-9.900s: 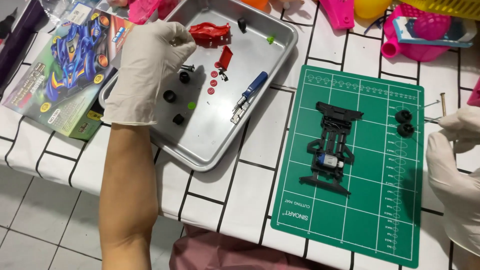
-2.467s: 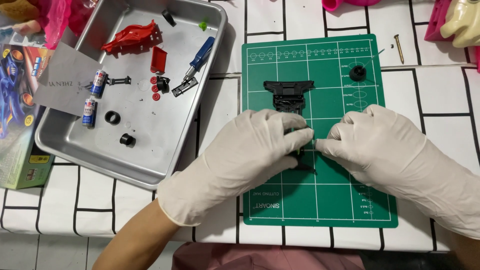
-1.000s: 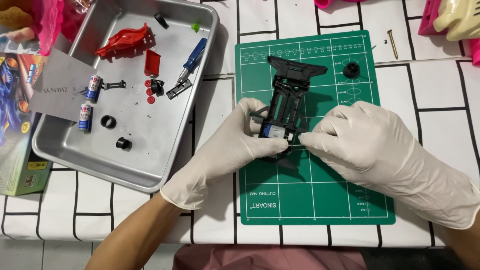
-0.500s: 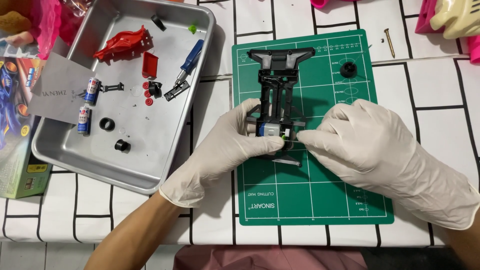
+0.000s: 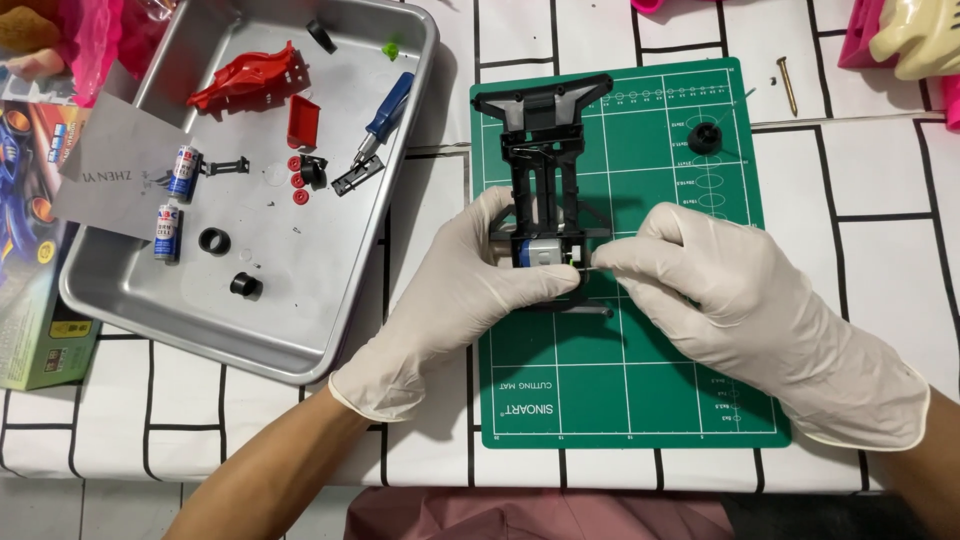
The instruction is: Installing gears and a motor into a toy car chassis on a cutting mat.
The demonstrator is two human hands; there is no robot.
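Note:
A black toy-car chassis (image 5: 541, 140) lies lengthwise on a green cutting mat (image 5: 640, 400). My left hand (image 5: 465, 290), in a white glove, grips the chassis at its near end, around a small silver and blue motor (image 5: 545, 253). My right hand (image 5: 715, 290), also gloved, pinches a thin metal pin at the right side of that motor. A single black wheel (image 5: 703, 137) sits on the mat to the upper right. The near end of the chassis is partly hidden under my fingers.
A metal tray (image 5: 330, 320) at left holds a red car body (image 5: 250, 80), a blue-handled screwdriver (image 5: 385, 110), two batteries (image 5: 175, 200), black tyres and small red parts. A screw (image 5: 788, 85) lies beyond the mat. A toy box (image 5: 30, 300) is far left; pink toys line the top.
The chassis has been turned upright along the mat and shifted slightly; my hands stay closed around its motor end, the right fingers now pinching at the motor's side.

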